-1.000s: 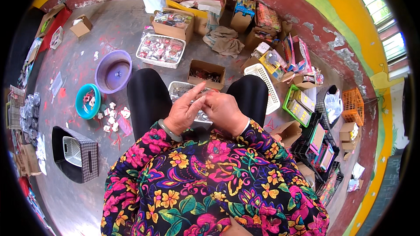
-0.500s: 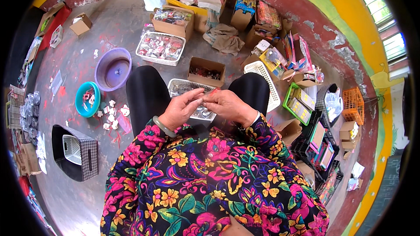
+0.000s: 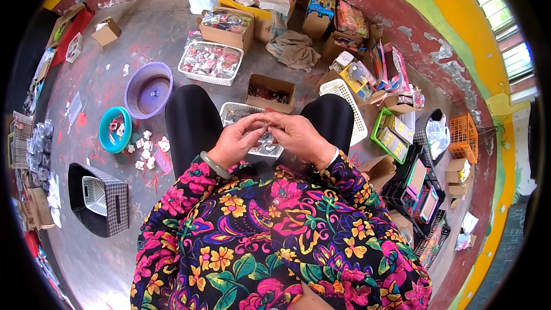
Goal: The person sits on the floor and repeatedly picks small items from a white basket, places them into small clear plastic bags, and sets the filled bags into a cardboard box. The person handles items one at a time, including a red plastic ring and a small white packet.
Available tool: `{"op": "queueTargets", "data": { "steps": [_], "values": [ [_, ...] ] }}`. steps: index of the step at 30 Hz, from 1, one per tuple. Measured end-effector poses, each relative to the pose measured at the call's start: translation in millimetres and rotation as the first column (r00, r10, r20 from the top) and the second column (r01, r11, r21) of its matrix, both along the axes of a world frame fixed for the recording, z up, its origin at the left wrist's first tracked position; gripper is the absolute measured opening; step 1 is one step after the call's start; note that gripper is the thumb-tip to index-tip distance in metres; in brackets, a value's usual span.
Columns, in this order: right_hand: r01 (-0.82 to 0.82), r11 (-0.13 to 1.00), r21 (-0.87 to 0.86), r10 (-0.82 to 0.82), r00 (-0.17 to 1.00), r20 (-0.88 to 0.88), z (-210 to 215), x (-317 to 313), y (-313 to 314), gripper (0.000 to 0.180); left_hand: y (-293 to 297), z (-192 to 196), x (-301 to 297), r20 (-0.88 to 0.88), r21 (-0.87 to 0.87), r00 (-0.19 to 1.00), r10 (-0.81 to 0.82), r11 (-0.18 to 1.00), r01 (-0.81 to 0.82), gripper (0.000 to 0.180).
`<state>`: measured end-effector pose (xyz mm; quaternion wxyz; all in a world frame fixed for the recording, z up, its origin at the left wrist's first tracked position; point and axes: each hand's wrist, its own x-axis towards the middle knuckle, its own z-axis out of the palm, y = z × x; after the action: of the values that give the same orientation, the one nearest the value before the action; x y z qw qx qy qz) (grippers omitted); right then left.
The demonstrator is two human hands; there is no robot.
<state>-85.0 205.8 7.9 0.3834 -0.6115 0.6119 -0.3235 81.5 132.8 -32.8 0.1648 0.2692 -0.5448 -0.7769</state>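
Observation:
My left hand (image 3: 236, 140) and my right hand (image 3: 302, 138) meet fingertip to fingertip between my knees. The fingers of both are bent and pressed together round something small; a bit of red shows at the tips, but its kind is hidden. A bracelet circles my left wrist. Right below the hands sits a white basket (image 3: 229, 116) with small shiny packets in it, partly covered by my fingers. Just beyond it stands an open cardboard box (image 3: 256, 101) of dark reddish small items.
Left on the floor are a purple basin (image 3: 133, 93), a teal bowl (image 3: 106, 136), white crumpled scraps (image 3: 146, 155) and a checked bin (image 3: 117, 212). Ahead is a white basket of packets (image 3: 209, 80). A white basket (image 3: 359, 129) and a green tray (image 3: 380, 140) lie right.
Both hands stay over the basket. The fingers have shifted: the two sets of fingertips now meet more closely, in an arch, and less red shows between them.

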Motion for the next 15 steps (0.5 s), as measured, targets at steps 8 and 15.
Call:
{"op": "queueTargets", "data": {
  "steps": [8, 15],
  "values": [
    [-0.143, 0.974, -0.175, 0.109, 0.976, -0.189, -1.4, 10.2, 4.2, 0.025, 5.9, -13.4, -2.0, -0.011, -0.252, 0.992, 0.127, 0.959, -0.126, 0.027],
    [-0.13, 0.973, -0.192, 0.085, 0.97, -0.229, -14.5, 16.3, 5.0, 0.03, 10.3, -14.7, -0.8, 0.096, -0.569, 0.967, 0.238, 0.81, -0.142, 0.024]
  ]
}}
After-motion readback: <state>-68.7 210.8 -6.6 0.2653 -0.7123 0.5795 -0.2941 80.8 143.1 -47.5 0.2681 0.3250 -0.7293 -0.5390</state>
